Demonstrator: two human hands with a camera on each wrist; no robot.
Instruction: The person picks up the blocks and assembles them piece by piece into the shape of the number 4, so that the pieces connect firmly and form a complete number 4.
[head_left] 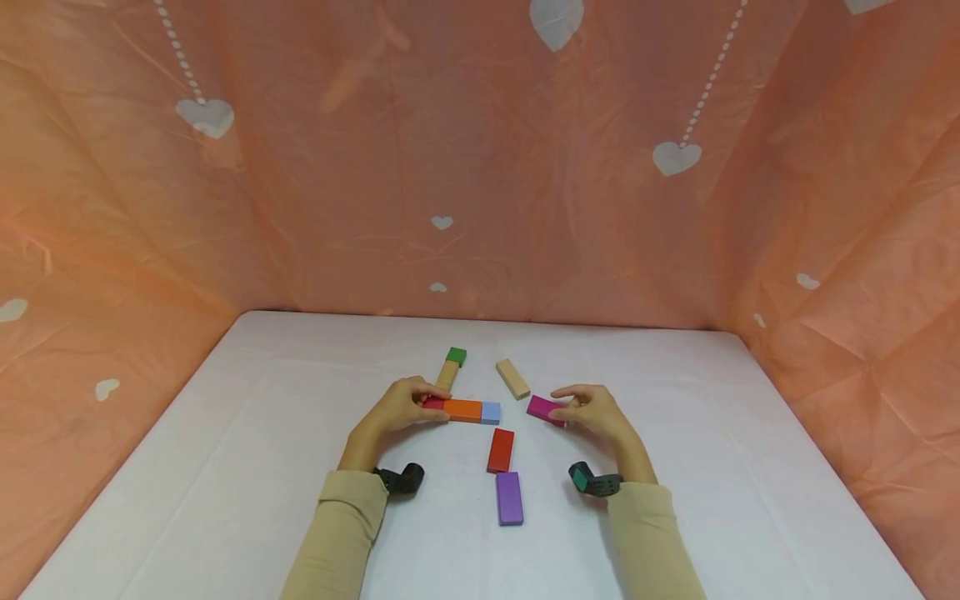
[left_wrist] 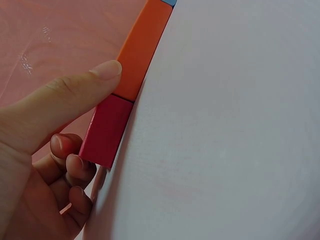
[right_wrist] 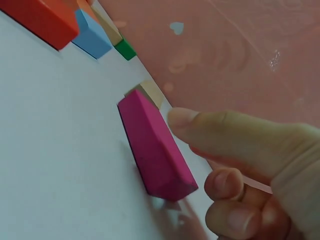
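On the white-covered worktop (head_left: 660, 375), before you, rectangular blocks:

Row, left of centre: one crimson painted block (left_wrist: 107, 130), one orange painted block (head_left: 462, 411), one light-blue painted block (head_left: 491, 413), end to end, touching. Your left hand (head_left: 401, 404) pinches the row at the crimson-orange join, thumb on the near side, fingers bent round the crimson end; probably held across both so that the joint stays straight and tight.

Right of the row, apart from it: one magenta painted block (right_wrist: 150, 145), lying aslant. Your right hand (head_left: 596, 410) is beside its right end, fingers bent but parted, a gap showing between thumb and block; the slant likely puts that end within easy reach of your fingers.

Far left: one bare-wood block (head_left: 447, 377), a green painted block (head_left: 457, 356) at its far end, seemingly set as one line. Its near end is hidden by your left hand.

Far, right of centre: a second bare-wood block (head_left: 513, 379), aslant, near the magenta.

Near, centre: one red painted block (head_left: 501, 451), with one purple painted block (head_left: 510, 498) just beyond its near end.
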